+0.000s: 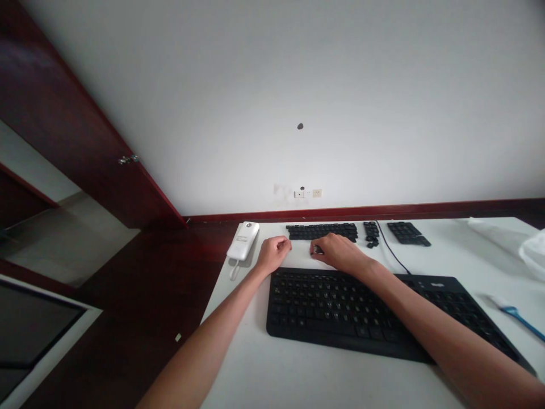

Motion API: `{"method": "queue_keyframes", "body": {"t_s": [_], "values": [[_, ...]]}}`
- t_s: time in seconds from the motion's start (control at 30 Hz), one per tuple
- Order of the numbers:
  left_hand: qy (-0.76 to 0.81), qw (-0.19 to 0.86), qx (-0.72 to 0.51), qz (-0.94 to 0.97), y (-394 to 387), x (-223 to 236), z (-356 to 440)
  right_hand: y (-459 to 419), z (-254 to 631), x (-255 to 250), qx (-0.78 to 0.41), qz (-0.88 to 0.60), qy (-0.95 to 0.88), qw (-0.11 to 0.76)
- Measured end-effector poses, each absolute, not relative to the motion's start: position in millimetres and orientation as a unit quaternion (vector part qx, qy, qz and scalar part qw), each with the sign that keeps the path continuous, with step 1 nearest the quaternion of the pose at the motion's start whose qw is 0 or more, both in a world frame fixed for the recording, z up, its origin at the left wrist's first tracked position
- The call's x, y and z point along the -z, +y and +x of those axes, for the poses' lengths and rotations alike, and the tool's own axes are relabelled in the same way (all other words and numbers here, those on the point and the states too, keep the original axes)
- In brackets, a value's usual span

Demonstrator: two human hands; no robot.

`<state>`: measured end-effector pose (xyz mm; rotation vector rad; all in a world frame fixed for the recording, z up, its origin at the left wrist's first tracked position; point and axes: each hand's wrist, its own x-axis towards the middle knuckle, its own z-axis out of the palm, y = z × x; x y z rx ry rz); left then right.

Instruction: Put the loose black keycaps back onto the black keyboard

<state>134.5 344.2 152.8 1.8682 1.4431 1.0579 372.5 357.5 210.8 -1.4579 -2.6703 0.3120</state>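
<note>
Head view: dark piece (pixel 318 250) in right hand (pixel 339 251) indistinct; forearm (pixel 409 304) partly covers keyboard (pixel 319 307).

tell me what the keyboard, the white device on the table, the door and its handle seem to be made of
Keyboard: black plastic, fairly matte, with little glare on its frame.
White device: probably smooth hard plastic, judging by its even, rounded shell.
Door: reddish-brown wood or veneer, perhaps varnished, given its faint sheen.
Handle: likely polished metal, silvery with bright glints.
</note>
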Motion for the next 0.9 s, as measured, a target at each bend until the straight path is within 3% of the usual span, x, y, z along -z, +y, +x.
{"method": "queue_keyframes", "body": {"t_s": [0.7,0.9], "values": [[0.531,0.262,-0.389,0.705,345.0,-150.7,133.6,355.1,377.4,-215.6,-0.123,-0.436,-0.891,0.04],[0.537,0.261,-0.39,0.701,347.3,-148.9,132.3,357.4,380.6,-223.7,-0.122,-0.422,-0.894,0.089]]}}
